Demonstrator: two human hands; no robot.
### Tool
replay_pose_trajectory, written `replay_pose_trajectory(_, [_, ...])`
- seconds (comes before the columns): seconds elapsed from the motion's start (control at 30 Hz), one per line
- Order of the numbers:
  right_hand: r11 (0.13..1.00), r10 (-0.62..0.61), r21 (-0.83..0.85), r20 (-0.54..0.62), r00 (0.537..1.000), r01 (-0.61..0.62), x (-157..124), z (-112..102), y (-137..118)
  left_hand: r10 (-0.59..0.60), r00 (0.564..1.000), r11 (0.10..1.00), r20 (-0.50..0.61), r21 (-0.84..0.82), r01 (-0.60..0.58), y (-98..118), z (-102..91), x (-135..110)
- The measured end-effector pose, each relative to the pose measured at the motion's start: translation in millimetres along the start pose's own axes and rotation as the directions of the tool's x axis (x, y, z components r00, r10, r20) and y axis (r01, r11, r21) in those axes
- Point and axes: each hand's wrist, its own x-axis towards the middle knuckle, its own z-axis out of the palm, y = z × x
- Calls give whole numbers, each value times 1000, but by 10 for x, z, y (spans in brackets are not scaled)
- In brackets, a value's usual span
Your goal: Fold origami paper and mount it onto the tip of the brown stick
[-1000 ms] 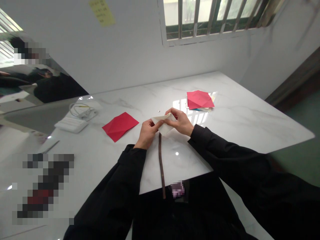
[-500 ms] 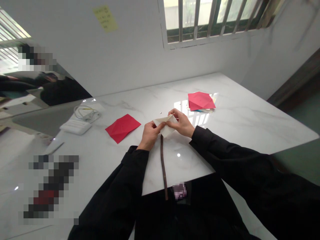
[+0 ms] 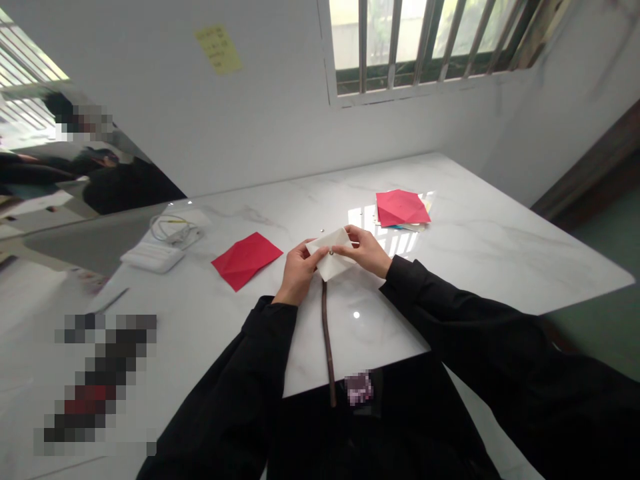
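The left hand (image 3: 299, 272) and the right hand (image 3: 365, 252) both pinch 1 folded white paper (image 3: 331, 263) in a narrow grip, over the marble table (image 3: 480, 260). Just below lies 1 thin brown strip (image 3: 327, 340). Left of the hands is 1 red paper square (image 3: 245, 261); at upper right, 1 red square (image 3: 401, 208) sits on 1 paper stack (image 3: 417, 221). Further left are 1 white box (image 3: 151, 257) and 1 cable (image 3: 173, 230).

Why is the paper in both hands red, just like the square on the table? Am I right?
No: the paper between the left hand and right hand is white, not red, as the head view shows. The square on the table is red.
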Motion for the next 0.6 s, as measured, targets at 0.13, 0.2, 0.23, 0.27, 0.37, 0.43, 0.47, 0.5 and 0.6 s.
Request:
replay_pose_trajectory(0.13, [999,34,34,56,998,-36,-24,20,1,17,1000,1000,0,16,-17,-2,11,-12])
replay_pose_trajectory(0.2, [994,69,78,85,994,-76,-34,27,2,10,1000,1000,18,0,-10,2,27,-22])
replay_pose_trajectory(0.23, [990,87,103,94,992,-96,-36,27,3,4,1000,1000,29,-16,-3,12,32,-25])
replay_pose_trajectory(0.27, [984,105,132,100,989,-118,-35,23,5,-2,999,999,37,-33,3,27,30,-26])
replay_pose_trajectory(0.37, [949,175,246,100,979,-195,-9,-22,19,9,1000,999,4,-48,-9,102,-34,7])
replay_pose_trajectory(0.43, [911,227,339,66,972,-236,31,-80,37,51,997,998,-65,34,-49,153,-125,64])
replay_pose_trajectory(0.47, [888,255,385,40,966,-250,56,-115,47,86,991,991,-106,112,-74,171,-177,101])
replay_pose_trajectory(0.5, [865,282,429,14,959,-260,82,-152,58,126,982,974,-141,206,-95,182,-227,139])
replay_pose_trajectory(0.6, [797,344,536,-23,939,-279,151,-255,86,212,965,852,-154,512,-105,173,-323,237])
